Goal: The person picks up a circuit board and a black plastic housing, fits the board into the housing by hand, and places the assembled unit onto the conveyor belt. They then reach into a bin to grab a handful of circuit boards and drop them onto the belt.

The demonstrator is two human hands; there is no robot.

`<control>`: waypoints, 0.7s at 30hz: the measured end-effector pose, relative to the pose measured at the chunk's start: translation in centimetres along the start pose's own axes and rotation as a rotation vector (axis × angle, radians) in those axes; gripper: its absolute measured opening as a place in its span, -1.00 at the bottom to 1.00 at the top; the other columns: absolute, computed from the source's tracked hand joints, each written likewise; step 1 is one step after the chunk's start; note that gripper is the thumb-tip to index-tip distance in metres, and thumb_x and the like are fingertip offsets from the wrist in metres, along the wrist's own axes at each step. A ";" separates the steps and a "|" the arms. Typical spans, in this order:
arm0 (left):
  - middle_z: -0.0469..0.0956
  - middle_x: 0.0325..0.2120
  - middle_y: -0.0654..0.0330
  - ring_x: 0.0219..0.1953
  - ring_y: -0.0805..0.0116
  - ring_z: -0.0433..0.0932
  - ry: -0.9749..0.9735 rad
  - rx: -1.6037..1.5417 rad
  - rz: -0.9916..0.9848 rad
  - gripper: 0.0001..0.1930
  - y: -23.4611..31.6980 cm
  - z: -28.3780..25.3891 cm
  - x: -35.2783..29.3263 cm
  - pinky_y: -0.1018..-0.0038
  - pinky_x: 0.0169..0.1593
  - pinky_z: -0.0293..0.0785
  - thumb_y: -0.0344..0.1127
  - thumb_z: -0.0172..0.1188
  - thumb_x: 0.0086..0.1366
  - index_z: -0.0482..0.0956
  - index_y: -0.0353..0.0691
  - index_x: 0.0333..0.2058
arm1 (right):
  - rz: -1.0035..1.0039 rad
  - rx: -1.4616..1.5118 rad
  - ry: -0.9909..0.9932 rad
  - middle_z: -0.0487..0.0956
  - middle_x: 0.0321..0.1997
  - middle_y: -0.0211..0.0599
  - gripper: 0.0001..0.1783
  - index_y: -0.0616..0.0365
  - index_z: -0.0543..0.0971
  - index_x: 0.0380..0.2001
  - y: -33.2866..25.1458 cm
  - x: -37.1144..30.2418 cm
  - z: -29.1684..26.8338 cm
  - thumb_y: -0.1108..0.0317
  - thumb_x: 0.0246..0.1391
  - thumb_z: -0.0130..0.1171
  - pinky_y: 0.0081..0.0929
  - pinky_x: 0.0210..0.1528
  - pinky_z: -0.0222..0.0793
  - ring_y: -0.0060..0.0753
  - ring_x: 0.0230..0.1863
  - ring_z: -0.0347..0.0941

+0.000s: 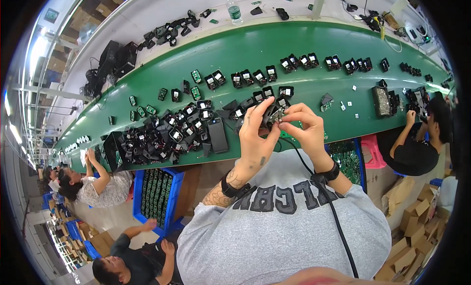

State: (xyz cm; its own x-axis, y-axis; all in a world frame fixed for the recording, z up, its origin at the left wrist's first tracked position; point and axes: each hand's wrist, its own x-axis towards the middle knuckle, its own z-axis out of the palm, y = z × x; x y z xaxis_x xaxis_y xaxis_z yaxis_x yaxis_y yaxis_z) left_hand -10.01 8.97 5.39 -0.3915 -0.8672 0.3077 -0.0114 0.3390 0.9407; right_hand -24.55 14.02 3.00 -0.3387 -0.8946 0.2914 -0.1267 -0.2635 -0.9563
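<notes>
Small electronic piece (277, 116), dark and partly covered by fingers, is between the two hands, over the near side of the green table (304, 37). The right hand (307, 130) pinches it with thumb and index finger. The left hand (255, 133) curves around its other side, thumb and index finger apart; whether they grip it, I cannot tell. To the left of the hands lie a flat black device (217, 135) and, beyond it, a big heap of black housings (162, 138). Farther back, open black cases (247, 78) stand in a row. Farthest, a clear bottle (234, 11) stands on a white ledge (297, 11).
</notes>
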 end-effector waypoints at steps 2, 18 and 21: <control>0.46 -0.14 0.22 -0.16 0.51 0.50 -0.027 0.106 0.013 -0.44 0.1 0.0 0.1 0.63 -0.23 0.51 -0.63 0.19 0.11 0.40 -0.22 0.13 | 0.013 -0.006 -0.015 0.55 -0.29 -0.33 -0.82 0.25 0.66 -0.39 0.0 0.1 -0.1 0.54 -0.18 0.38 -0.56 -0.09 0.34 -0.47 -0.18 0.46; 0.45 -0.15 0.17 -0.23 0.44 0.55 0.061 0.232 0.161 -0.45 -0.8 0.2 0.6 0.60 -0.31 0.58 -0.61 0.25 0.04 0.47 -0.19 0.07 | 0.375 0.617 -0.059 0.47 -0.30 -0.47 -0.94 0.21 0.51 -0.50 0.5 0.1 1.2 0.50 0.03 0.14 -0.59 -0.06 0.28 -0.61 -0.21 0.39; 0.44 -0.14 0.14 -0.23 0.41 0.56 0.072 0.243 0.178 -0.45 -0.9 0.2 0.7 0.58 -0.29 0.60 -0.61 0.25 0.03 0.48 -0.18 0.07 | 0.355 0.607 -0.065 0.46 -0.31 -0.46 -0.95 0.22 0.51 -0.49 0.5 0.2 1.3 0.51 0.03 0.13 -0.58 -0.05 0.28 -0.60 -0.22 0.39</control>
State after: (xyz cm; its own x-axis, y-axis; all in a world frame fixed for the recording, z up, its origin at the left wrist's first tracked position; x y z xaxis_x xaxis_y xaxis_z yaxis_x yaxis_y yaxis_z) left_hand -10.49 8.09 4.74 -0.3413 -0.8069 0.4822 -0.1717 0.5579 0.8120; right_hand -23.46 13.26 2.53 -0.2041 -0.9786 -0.0244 0.5299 -0.0895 -0.8433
